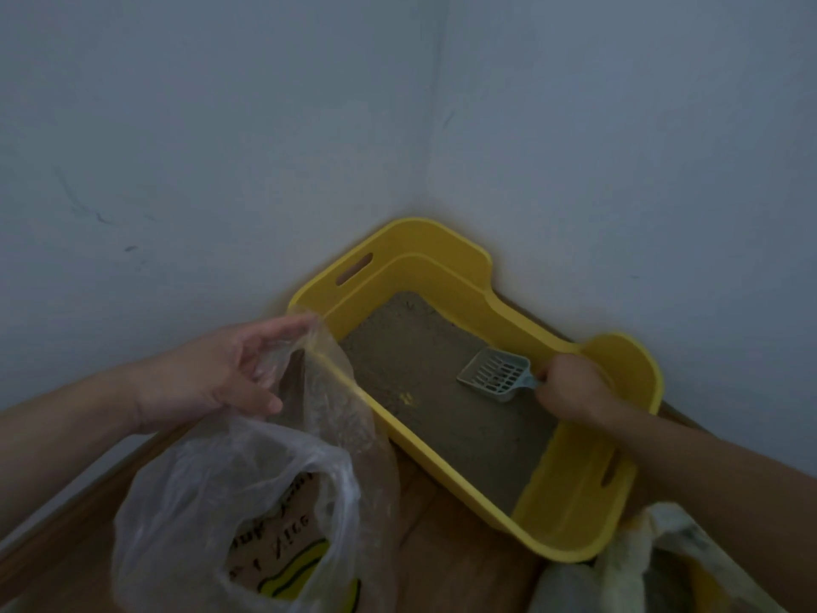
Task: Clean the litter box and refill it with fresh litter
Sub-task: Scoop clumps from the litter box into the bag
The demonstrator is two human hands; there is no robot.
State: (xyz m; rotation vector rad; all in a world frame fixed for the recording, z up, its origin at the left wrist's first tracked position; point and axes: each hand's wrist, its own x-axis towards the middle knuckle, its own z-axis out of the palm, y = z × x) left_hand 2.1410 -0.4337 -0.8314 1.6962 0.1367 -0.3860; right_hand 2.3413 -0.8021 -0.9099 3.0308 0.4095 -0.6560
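Bare left hand (212,373), bare right hand (570,389), forearms uncovered to the frame edges

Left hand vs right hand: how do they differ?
Left hand holds the clear plastic bag by its rim, outside the litter box. Right hand grips the scoop handle, inside it over the litter. Left grip is loose and spread, right a closed fist. Both hold something.

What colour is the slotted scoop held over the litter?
Pale grey-blue, seen in the head view: the scoop, in the right hand.
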